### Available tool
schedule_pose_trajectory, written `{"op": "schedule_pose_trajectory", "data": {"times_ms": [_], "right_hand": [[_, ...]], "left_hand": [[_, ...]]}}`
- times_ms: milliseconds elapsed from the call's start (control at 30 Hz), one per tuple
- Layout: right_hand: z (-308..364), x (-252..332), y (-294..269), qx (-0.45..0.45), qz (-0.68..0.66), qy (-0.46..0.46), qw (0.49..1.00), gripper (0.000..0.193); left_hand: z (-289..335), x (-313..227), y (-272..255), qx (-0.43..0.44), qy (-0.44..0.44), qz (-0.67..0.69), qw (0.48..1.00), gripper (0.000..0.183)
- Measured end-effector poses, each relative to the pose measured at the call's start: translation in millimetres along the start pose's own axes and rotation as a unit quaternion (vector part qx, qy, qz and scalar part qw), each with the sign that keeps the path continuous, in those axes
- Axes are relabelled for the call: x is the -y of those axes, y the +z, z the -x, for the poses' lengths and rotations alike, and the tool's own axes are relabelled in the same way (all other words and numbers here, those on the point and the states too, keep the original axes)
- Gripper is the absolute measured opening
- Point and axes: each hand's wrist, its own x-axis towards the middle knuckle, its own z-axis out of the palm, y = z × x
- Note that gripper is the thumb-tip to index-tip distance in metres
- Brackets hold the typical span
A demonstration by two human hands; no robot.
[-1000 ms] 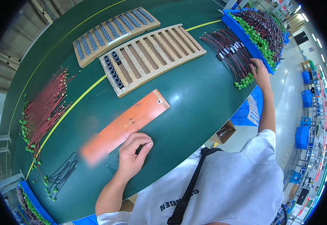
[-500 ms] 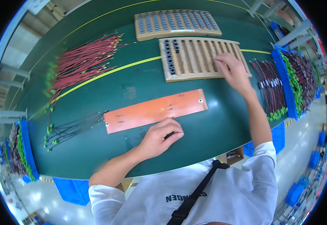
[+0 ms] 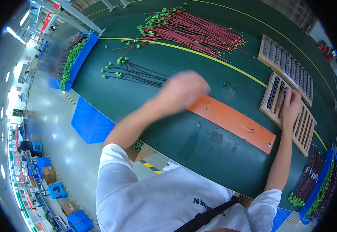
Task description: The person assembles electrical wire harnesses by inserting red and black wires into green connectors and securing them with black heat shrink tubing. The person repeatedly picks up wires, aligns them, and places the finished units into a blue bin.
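Observation:
My left hand (image 3: 185, 91) is smeared by motion above the left end of an orange strip board (image 3: 234, 123). Beside it lie the ends of several black wires (image 3: 143, 73) with green connectors, partly covered by the hand. My right hand (image 3: 292, 104) reaches over a slotted wooden tray (image 3: 306, 133), thumb and fingertips pinched together by its second slot. Whatever lies between those fingertips is too small to make out. Small black cylinders (image 3: 273, 92) line the tray's first slot, and a few sit at the top of the second.
Behind, a second wooden tray (image 3: 284, 63) is filled with rows of bluish pieces. Red wires (image 3: 199, 33) with green connectors lie heaped at the far side. Blue bins of wires stand at the left (image 3: 81, 58) and right (image 3: 323, 185) table edges.
My view has swung left. My left hand has gone from the orange board's front edge to its left end. My right hand has shifted along the slotted tray toward the filled slots.

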Motion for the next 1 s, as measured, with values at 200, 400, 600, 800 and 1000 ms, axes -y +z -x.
{"op": "schedule_pose_trajectory", "data": {"times_ms": [200, 400, 600, 800, 1000], "right_hand": [[-2.0, -4.4, 3.3, 0.014, -0.085, 0.058, 0.995, 0.031], [-2.8, -13.4, 9.6, 0.037, -0.126, 0.058, 0.990, 0.030], [-2.5, -12.9, 3.6, 0.053, -0.108, 0.054, 0.991, 0.031], [-2.8, -14.3, 7.0, 0.073, -0.123, 0.044, 0.989, 0.034], [-1.2, -10.1, 6.8, 0.063, -0.114, 0.050, 0.990, 0.035]], "left_hand": [[18.7, 190.5, -76.9, 0.088, -0.111, -0.436, 0.889, 0.016], [29.7, 221.8, -97.9, 0.176, -0.087, -0.431, 0.881, 0.019], [3.0, 129.8, -92.2, 0.254, -0.164, -0.095, 0.948, 0.014], [7.3, 82.2, -58.6, 0.281, -0.086, -0.103, 0.950, 0.012], [5.3, 68.8, -43.9, 0.304, -0.077, -0.182, 0.932, 0.013]]}}
